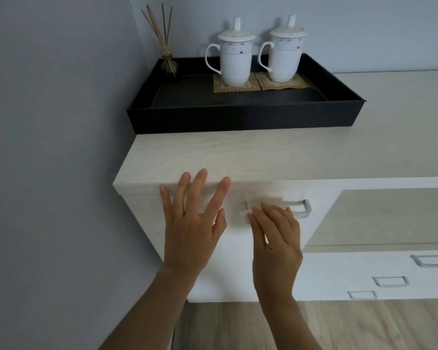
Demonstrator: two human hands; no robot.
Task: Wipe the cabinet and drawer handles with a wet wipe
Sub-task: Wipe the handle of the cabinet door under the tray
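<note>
At centre frame we log our right hand (276,236), fingers bent and pressed over a wet wipe (261,202), which lies bunched against the left half of a metal bar handle (302,208). That handle sits on the pale cabinet front (238,261) just under the top edge. Only the handle's right end and corner show; the rest is under the wipe and our fingers. We cannot tell whether the fingers curl fully round the bar or only press on it.

Left of centre: our left hand (195,218), fingers spread wide and flat, holding nothing, tips touching the front edge of the cabinet top (238,157). We judge it to be bracing.

Lower right of frame: three more drawer handles, the largest (431,260) at the right edge, a middle one (391,281) below and left of it, a smaller one (362,294) lower still. All are well apart from both hands.

Upper centre: a black tray (238,120) on the cabinet top, carrying two white lidded mugs (234,59) on small mats, and a reed diffuser (166,46) at its left end.

Progress, in our judgement: one handle under the wipe now, its right end not yet covered. Whether the three lower handles have been cleaned, the view does not show; nothing marks them wet. We would count the job as early to midway at most.
</note>
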